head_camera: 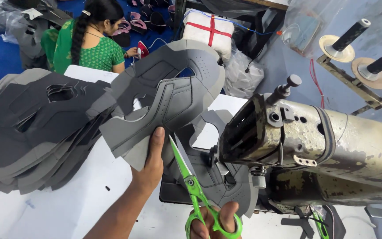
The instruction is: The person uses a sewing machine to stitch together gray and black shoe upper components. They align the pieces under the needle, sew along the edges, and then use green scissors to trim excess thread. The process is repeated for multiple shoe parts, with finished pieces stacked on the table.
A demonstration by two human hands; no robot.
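My left hand [149, 166] holds up a grey shoe upper piece [169, 93] by its lower edge, thumb on top. My right hand [211, 223] at the bottom edge grips green-handled scissors [193, 188], whose blades point up toward the bottom edge of the held piece. Another grey upper piece [219, 177] lies under the head of the worn sewing machine [315, 150], just right of the scissors.
A tall stack of grey and dark cut uppers [40, 128] sits on the white table [67, 208] at left. Another person in green [85, 44] sits on the blue floor beyond. Thread spool pins [354, 44] stand at upper right; a white bundle [208, 31] lies behind.
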